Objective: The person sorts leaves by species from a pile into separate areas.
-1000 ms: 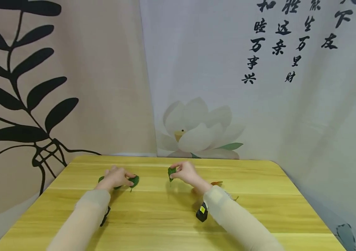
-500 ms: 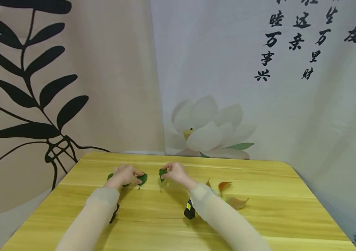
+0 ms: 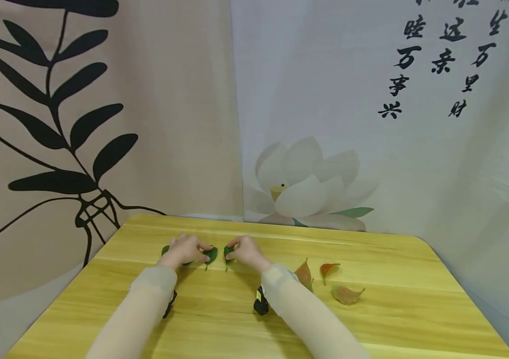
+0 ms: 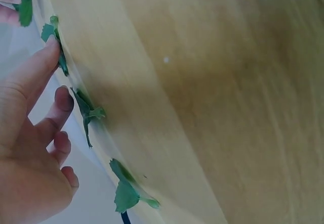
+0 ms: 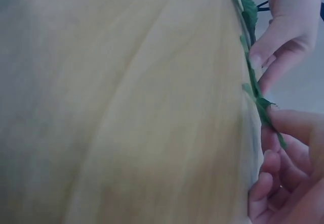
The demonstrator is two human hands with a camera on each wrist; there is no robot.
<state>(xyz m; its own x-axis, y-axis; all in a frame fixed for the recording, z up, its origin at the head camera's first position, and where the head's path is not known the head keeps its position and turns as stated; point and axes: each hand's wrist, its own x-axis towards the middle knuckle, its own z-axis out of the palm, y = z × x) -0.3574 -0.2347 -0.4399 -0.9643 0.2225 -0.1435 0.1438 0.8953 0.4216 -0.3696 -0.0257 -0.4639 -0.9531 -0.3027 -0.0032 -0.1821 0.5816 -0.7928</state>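
Head view: Left hand (image 3: 187,250) on the table (image 3: 218,319), thumb and one finger set apart on the edges of one green leaf (image 3: 211,256); cannot tell whether they clamp it. Right hand (image 3: 248,253) just beside, thumb and finger clamped on a second green leaf (image 3: 229,255), stem pointing toward the wearer. A gap shows between these two leaves. A third green leaf (image 3: 165,250) peeks out at the far side of the left hand; a fourth, under that hand, is mostly hidden. Near the right forearm: a brownish leaf (image 3: 303,273), a red-orange leaf (image 3: 329,269) and a tan leaf (image 3: 347,295). Pale sleeves; a black device (image 3: 260,302) at the right wrist.

Left wrist view: thumb tip touches its leaf; lower fingers bent, slightly apart. The fourth green leaf (image 4: 87,114) lies just beside them, the third farther down, both on the wood. Right hand's leaf shows at the upper corner.

Right wrist view: thumb over the second leaf, a fingertip against its other side; remaining fingers curled in. Left hand's thumb and finger are near, above. Cannot tell whether the held leaf touches the wood.
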